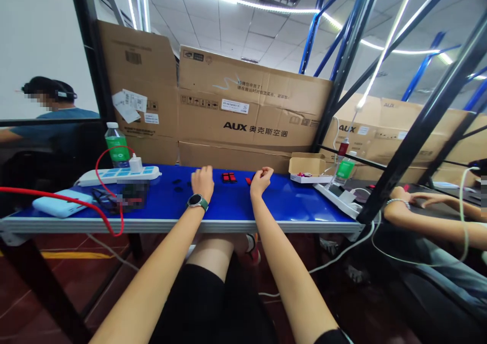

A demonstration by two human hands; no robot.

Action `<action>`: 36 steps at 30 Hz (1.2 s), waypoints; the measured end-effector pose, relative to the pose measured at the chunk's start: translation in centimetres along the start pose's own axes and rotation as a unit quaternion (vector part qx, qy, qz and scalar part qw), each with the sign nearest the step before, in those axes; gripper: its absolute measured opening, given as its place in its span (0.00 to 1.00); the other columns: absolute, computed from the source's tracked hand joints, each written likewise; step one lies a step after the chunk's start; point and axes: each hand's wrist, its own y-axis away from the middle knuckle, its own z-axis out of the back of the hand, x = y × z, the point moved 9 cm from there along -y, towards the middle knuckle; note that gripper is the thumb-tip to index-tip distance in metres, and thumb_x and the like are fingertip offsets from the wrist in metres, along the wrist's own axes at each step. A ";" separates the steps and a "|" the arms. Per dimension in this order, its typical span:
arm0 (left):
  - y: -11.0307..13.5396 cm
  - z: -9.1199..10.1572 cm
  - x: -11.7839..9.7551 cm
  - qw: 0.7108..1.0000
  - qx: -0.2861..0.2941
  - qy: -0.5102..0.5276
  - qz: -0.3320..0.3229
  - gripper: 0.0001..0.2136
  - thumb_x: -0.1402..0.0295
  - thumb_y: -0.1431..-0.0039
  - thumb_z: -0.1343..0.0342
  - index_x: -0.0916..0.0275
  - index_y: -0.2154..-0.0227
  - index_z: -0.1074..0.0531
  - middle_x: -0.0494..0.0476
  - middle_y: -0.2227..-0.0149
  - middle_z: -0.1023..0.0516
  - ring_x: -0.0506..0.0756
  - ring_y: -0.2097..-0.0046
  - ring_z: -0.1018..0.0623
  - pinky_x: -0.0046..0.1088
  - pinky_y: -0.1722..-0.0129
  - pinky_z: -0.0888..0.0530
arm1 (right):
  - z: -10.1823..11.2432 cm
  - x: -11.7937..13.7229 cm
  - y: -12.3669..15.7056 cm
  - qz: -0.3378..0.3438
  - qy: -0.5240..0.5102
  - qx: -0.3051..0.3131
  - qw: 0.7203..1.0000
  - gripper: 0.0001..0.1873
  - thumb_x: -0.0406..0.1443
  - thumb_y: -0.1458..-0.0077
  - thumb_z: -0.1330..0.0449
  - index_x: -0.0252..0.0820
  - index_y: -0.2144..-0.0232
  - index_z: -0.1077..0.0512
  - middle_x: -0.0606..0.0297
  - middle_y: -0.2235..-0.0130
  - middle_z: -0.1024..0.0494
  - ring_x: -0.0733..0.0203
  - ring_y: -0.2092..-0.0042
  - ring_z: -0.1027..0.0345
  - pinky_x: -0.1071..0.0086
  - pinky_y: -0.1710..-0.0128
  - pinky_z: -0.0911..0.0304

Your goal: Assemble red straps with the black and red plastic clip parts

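Observation:
My left hand [203,185], with a watch [195,200] on its wrist, is above the blue tabletop, close to several small black pieces [177,182]. Its fingers bend away from me and are slightly blurred, so whether they grip anything is hidden. My right hand [261,180] is closed, its fingers curled inward; what it holds, if anything, does not show. Just left of that hand lies a small red piece [248,180], partly covered by it. Between both hands a cluster of red and black blocks [229,177] lies on the table.
A cardboard box [308,167] holding small items stands at the right rear. Power strips [122,174], a light-blue power bank [63,203], red cable and a bottle [117,146] occupy the left. Cardboard panels [247,115] wall the back. Another person's hands [403,199] are beyond the right post.

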 end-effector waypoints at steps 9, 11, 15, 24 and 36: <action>1.5 -0.1 6.9 0.976 0.000 -0.033 0.216 0.13 0.70 0.49 0.43 0.63 0.59 0.25 0.75 0.54 0.24 0.80 0.43 0.36 0.67 0.48 0.46 | -0.1 -0.4 0.0 -0.011 -0.010 0.004 1.000 0.11 0.36 0.41 0.56 0.43 0.60 0.36 0.62 0.67 0.26 0.57 0.65 0.31 0.69 0.62 0.40; 1.3 -0.1 6.5 0.979 -0.019 -0.054 0.197 0.12 0.70 0.48 0.44 0.64 0.61 0.23 0.76 0.53 0.25 0.79 0.44 0.35 0.64 0.49 0.43 | -0.1 -0.4 0.0 -0.011 -0.023 0.001 1.000 0.12 0.36 0.41 0.56 0.43 0.60 0.35 0.60 0.64 0.25 0.57 0.63 0.29 0.68 0.60 0.39; 0.7 -1.4 5.0 0.991 0.002 -0.056 0.121 0.09 0.69 0.47 0.45 0.62 0.66 0.21 0.72 0.56 0.23 0.74 0.48 0.31 0.59 0.50 0.38 | -1.3 -0.2 0.2 -0.009 -0.081 0.063 0.995 0.16 0.37 0.43 0.55 0.40 0.58 0.31 0.57 0.61 0.22 0.57 0.61 0.27 0.68 0.61 0.36; 0.4 -4.9 2.1 0.981 0.187 -0.048 -0.010 0.16 0.72 0.50 0.44 0.56 0.59 0.18 0.65 0.58 0.18 0.70 0.45 0.29 0.53 0.47 0.37 | -7.2 1.8 3.0 -0.132 -0.437 0.353 0.817 0.18 0.38 0.54 0.33 0.41 0.58 0.25 0.59 0.56 0.18 0.59 0.65 0.22 0.71 0.69 0.34; 0.8 -5.6 2.2 0.976 0.218 -0.021 -0.016 0.18 0.71 0.45 0.49 0.57 0.52 0.23 0.61 0.44 0.23 0.67 0.43 0.27 0.53 0.47 0.33 | -6.1 2.2 4.1 -0.232 -0.510 0.432 0.707 0.09 0.42 0.41 0.37 0.48 0.62 0.32 0.76 0.75 0.37 0.73 0.82 0.52 0.78 0.84 0.50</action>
